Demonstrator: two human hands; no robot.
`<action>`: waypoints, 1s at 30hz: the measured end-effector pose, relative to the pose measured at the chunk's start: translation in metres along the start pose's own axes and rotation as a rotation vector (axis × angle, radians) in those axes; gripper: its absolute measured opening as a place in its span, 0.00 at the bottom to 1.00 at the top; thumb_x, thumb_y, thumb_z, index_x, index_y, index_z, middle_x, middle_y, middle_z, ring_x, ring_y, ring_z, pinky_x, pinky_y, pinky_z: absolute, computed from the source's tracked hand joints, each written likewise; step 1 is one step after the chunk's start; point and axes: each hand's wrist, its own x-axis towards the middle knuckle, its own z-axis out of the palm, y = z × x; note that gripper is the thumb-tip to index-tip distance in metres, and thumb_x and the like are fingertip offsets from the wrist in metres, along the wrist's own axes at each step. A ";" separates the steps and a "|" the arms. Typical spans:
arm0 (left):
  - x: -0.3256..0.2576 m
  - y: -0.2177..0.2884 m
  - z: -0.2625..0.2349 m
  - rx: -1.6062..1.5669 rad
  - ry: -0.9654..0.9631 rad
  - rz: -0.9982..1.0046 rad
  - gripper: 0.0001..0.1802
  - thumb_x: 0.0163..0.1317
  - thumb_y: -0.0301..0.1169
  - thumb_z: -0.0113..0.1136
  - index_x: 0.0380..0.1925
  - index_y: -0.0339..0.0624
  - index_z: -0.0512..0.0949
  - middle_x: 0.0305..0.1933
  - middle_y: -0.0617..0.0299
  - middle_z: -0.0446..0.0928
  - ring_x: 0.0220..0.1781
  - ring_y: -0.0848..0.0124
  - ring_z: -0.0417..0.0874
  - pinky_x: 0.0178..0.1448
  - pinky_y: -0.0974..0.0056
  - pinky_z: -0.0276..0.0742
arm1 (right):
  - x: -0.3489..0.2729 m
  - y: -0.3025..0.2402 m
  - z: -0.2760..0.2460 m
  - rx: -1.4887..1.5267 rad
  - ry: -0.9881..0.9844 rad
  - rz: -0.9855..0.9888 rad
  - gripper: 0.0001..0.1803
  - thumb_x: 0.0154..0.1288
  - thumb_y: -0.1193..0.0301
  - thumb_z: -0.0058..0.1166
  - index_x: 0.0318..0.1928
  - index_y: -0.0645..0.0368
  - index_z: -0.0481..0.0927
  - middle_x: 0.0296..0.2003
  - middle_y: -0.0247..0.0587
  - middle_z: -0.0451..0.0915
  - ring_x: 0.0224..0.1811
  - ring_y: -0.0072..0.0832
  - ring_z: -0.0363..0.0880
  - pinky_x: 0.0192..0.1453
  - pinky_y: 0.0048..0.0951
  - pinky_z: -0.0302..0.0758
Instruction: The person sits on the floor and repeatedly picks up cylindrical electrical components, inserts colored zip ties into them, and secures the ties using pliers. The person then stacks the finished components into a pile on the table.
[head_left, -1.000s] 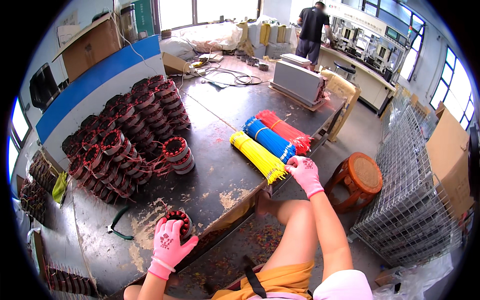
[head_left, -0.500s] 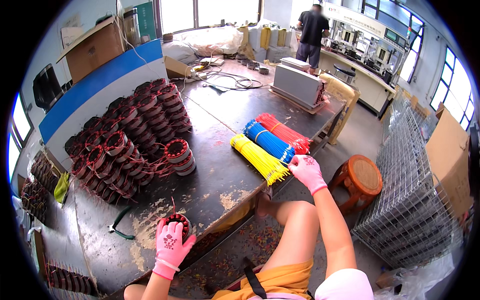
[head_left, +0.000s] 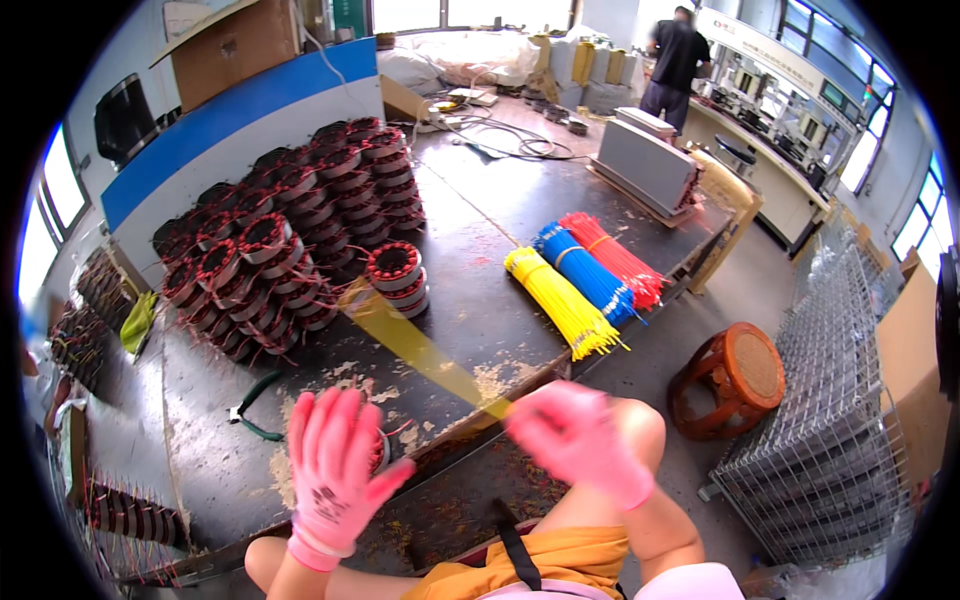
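My left hand (head_left: 335,480), in a pink glove, has its fingers stretched out, holding nothing. It half hides a motor stator (head_left: 382,452) with red windings at the table's near edge; whether they touch, I cannot tell. My right hand (head_left: 580,440), also in a pink glove, is closed on a yellow wire (head_left: 425,357), smeared by motion, that reaches left over the table. Beyond that hand lie bundles of yellow wires (head_left: 560,305), blue wires (head_left: 588,275) and red wires (head_left: 615,262). Green-handled cutters (head_left: 258,405) rest left of my left hand.
Stacked stators (head_left: 290,220) fill the table's left side, with a short stack (head_left: 396,280) beside them. A grey block (head_left: 645,165) stands at the far right. On the floor to the right are a wooden stool (head_left: 735,375) and wire cages (head_left: 810,400). A person (head_left: 677,65) stands at the back.
My right hand has drawn back from the yellow bundle toward me and leftward, bringing a yellow wire. My left hand has come off the stator, its fingers straightening. The view has shifted.
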 end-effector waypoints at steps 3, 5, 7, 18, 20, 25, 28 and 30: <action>0.005 0.007 -0.011 -0.008 0.039 0.284 0.23 0.51 0.37 0.71 0.48 0.44 0.83 0.49 0.59 0.80 0.56 0.59 0.82 0.66 0.45 0.78 | 0.015 -0.042 0.038 0.063 -0.269 -0.253 0.07 0.64 0.67 0.63 0.35 0.56 0.81 0.32 0.46 0.82 0.35 0.43 0.85 0.40 0.41 0.80; -0.002 0.002 -0.019 -0.122 -0.016 0.158 0.18 0.50 0.32 0.71 0.44 0.46 0.85 0.40 0.63 0.80 0.48 0.63 0.84 0.51 0.57 0.84 | 0.021 -0.048 0.045 -0.087 -0.286 -0.386 0.11 0.65 0.62 0.63 0.37 0.54 0.80 0.32 0.40 0.80 0.34 0.38 0.83 0.39 0.39 0.78; -0.014 -0.004 -0.026 -0.113 -0.052 0.036 0.18 0.50 0.31 0.72 0.43 0.47 0.86 0.38 0.63 0.79 0.46 0.63 0.84 0.45 0.60 0.85 | 0.029 -0.058 0.043 -0.263 -0.301 -0.494 0.15 0.64 0.60 0.66 0.43 0.54 0.81 0.32 0.37 0.80 0.34 0.37 0.82 0.40 0.37 0.77; -0.044 -0.039 0.055 -0.488 -0.051 -0.507 0.15 0.68 0.24 0.58 0.54 0.41 0.80 0.41 0.53 0.76 0.39 0.57 0.84 0.44 0.60 0.79 | -0.018 -0.201 0.038 -1.152 -0.031 -1.067 0.04 0.70 0.75 0.48 0.42 0.59 0.77 0.30 0.25 0.85 0.51 0.23 0.77 0.66 0.29 0.65; -0.041 -0.040 0.068 -0.473 -0.069 -0.530 0.13 0.70 0.27 0.59 0.53 0.43 0.80 0.40 0.54 0.76 0.39 0.56 0.83 0.42 0.59 0.78 | -0.014 -0.185 0.070 -1.154 0.322 -1.178 0.03 0.70 0.75 0.49 0.36 0.58 0.75 0.27 0.22 0.84 0.46 0.22 0.77 0.67 0.27 0.64; -0.058 -0.048 0.095 -0.337 -0.109 -0.592 0.09 0.72 0.35 0.59 0.47 0.47 0.81 0.41 0.55 0.78 0.41 0.52 0.83 0.41 0.54 0.79 | -0.015 -0.177 0.089 -0.995 0.544 -1.386 0.08 0.68 0.72 0.52 0.29 0.57 0.74 0.25 0.24 0.83 0.37 0.25 0.79 0.63 0.28 0.67; -0.049 -0.050 0.097 -0.273 -0.079 -0.550 0.08 0.71 0.35 0.58 0.47 0.49 0.79 0.43 0.56 0.78 0.41 0.50 0.83 0.41 0.51 0.79 | -0.010 -0.182 0.079 -1.015 0.440 -1.377 0.06 0.67 0.71 0.52 0.31 0.57 0.75 0.27 0.27 0.83 0.38 0.27 0.79 0.61 0.30 0.69; -0.055 -0.045 0.099 -0.253 -0.113 -0.566 0.09 0.71 0.36 0.58 0.47 0.49 0.79 0.44 0.56 0.78 0.42 0.50 0.83 0.41 0.51 0.79 | -0.012 -0.183 0.074 -1.006 0.382 -1.358 0.05 0.67 0.71 0.52 0.33 0.57 0.75 0.28 0.29 0.82 0.39 0.28 0.80 0.59 0.31 0.69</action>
